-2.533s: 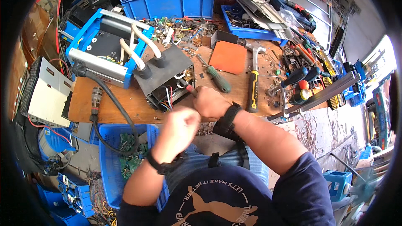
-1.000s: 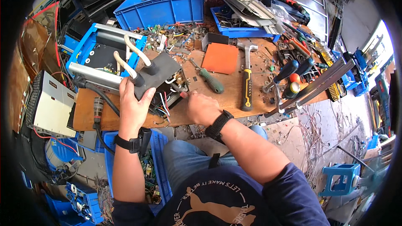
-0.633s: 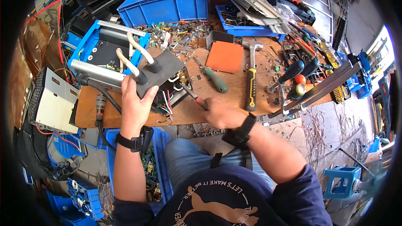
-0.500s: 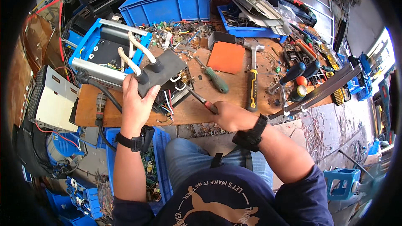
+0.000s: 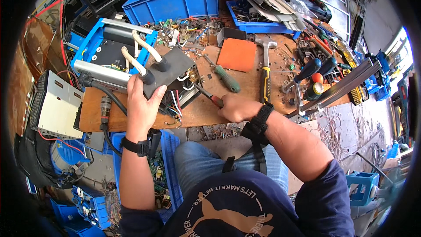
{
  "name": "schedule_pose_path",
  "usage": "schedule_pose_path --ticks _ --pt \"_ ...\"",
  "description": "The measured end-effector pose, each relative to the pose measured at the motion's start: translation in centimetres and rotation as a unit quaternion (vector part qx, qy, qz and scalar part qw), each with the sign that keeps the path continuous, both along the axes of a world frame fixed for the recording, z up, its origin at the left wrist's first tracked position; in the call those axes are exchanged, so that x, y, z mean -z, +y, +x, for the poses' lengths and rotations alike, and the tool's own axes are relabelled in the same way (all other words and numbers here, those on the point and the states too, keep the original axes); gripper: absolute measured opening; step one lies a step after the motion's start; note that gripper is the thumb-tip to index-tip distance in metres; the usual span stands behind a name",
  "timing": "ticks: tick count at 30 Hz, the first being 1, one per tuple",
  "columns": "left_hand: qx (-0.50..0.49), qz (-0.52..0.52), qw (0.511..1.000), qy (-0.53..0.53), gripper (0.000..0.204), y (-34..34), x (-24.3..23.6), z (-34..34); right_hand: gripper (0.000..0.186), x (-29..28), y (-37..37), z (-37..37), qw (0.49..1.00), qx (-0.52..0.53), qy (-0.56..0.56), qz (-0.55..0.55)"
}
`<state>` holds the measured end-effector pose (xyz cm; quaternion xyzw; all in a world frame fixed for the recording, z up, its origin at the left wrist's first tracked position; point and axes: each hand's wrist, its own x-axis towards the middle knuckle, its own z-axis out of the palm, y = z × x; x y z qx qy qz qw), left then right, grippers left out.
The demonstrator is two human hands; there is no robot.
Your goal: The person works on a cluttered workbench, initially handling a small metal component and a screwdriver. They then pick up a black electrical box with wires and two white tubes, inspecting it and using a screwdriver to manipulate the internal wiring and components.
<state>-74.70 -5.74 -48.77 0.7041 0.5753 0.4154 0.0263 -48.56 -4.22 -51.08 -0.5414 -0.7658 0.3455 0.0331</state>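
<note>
My left hand (image 5: 144, 107) grips the near left corner of a black boxy electrical unit (image 5: 173, 73), thumb on its flat cover. Two thick white cables (image 5: 151, 49) rise out of black collars on that cover. Bare electronics and thin wires (image 5: 176, 101) show along its open right side. In my closed right hand (image 5: 239, 107) is a slim screwdriver (image 5: 215, 99) with a red and dark handle. Its shaft points up and left to the unit's open side; whether the tip touches cannot be made out.
A green-handled screwdriver (image 5: 227, 80), an orange plate (image 5: 237, 55) and a yellow-black hammer (image 5: 265, 81) lie right of the unit. A blue-silver frame (image 5: 109, 77) stands behind left. Scrap parts and a blue crate (image 5: 173, 6) are farther back. Metal strips (image 5: 340, 85) jut over the right edge.
My right hand has shifted slightly left and up, bringing the screwdriver farther in toward the unit's open side. My left hand keeps its grip on the unit.
</note>
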Motion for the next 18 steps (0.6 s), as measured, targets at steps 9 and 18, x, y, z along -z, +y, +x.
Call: schedule_pose_path --ticks 9,18 --pt "-0.003 -0.001 1.000 0.006 0.053 0.0 0.4 -0.1 0.028 0.8 -0.6 -0.2 0.878 0.077 0.280 -0.380" --pt "0.016 0.006 1.000 0.010 0.050 -0.2 0.4 -0.6 0.028 2.3 -2.4 -1.2 0.928 0.053 0.265 -0.258"
